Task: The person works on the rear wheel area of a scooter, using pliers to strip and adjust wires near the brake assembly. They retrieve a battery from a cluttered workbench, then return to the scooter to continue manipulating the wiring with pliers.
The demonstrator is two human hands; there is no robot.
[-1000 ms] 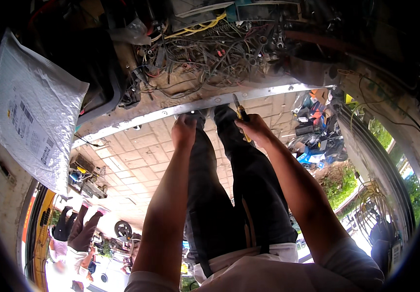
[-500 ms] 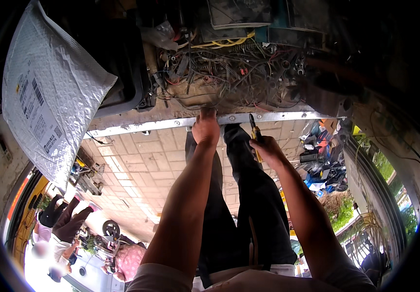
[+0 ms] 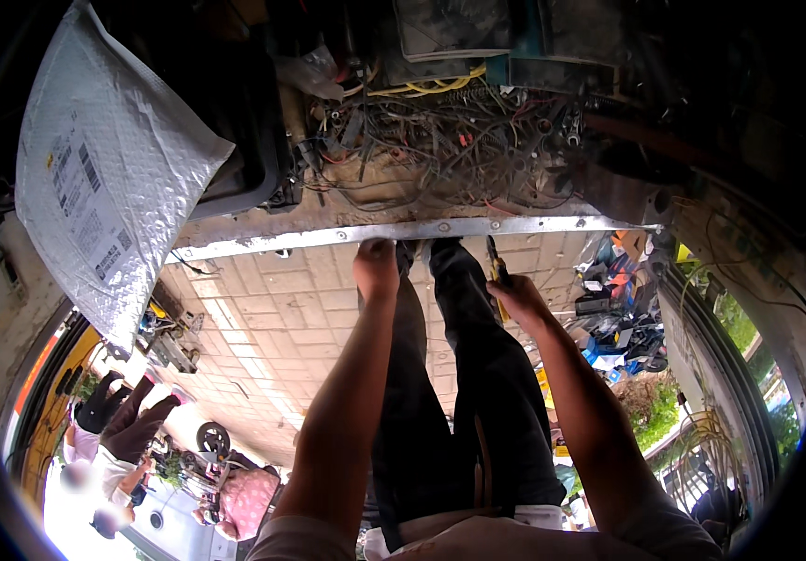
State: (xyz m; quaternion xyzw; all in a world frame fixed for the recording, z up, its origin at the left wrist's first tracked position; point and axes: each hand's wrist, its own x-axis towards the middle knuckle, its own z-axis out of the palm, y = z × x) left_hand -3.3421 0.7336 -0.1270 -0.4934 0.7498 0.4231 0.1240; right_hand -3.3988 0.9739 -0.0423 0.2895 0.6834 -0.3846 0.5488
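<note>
The left arm [image 3: 347,402] rises from the bottom edge, left of centre, leaning right as it climbs to a nearly straight wrist [image 3: 381,297]. The left hand [image 3: 377,268] sits just left of the frame's middle, curled, its fingertips hidden. The right arm [image 3: 590,397] slants in from the lower right, and the right hand [image 3: 518,295], right of centre and slightly lower, is closed in a grip. The hands are apart.

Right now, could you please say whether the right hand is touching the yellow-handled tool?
Touching: the head view shows the right hand closed around the yellow-handled tool, which pokes out above and below it.
</note>
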